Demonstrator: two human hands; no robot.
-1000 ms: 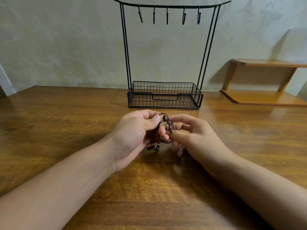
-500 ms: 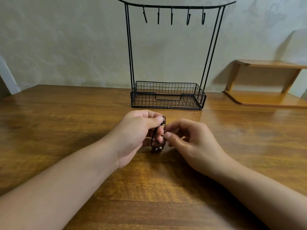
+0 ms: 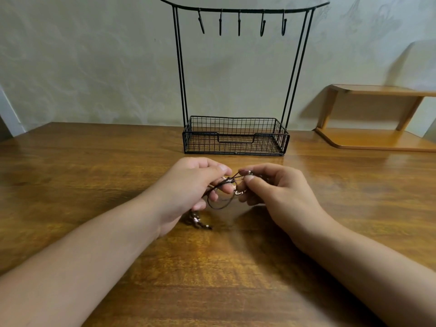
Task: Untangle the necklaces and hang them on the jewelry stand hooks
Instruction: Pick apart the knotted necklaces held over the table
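A tangle of dark-corded necklaces (image 3: 220,204) with small metal beads and a clasp hangs between my two hands just above the wooden table. My left hand (image 3: 188,187) pinches one part of the cord between thumb and fingers. My right hand (image 3: 276,187) pinches another part close by, at the clasp. A beaded end (image 3: 199,221) trails down onto the table under my left hand. The black wire jewelry stand (image 3: 236,135) stands behind the hands, its several hooks (image 3: 239,22) bare on the top bar.
The stand's base is a wire mesh basket (image 3: 282,142) with nothing in it. A low wooden shelf (image 3: 377,138) sits at the back right against the wall. The wooden table (image 3: 94,173) stretches left and toward me.
My hands have drawn slightly apart, pulling a loop of cord open between them. A beaded end has dropped onto the table below my left hand.
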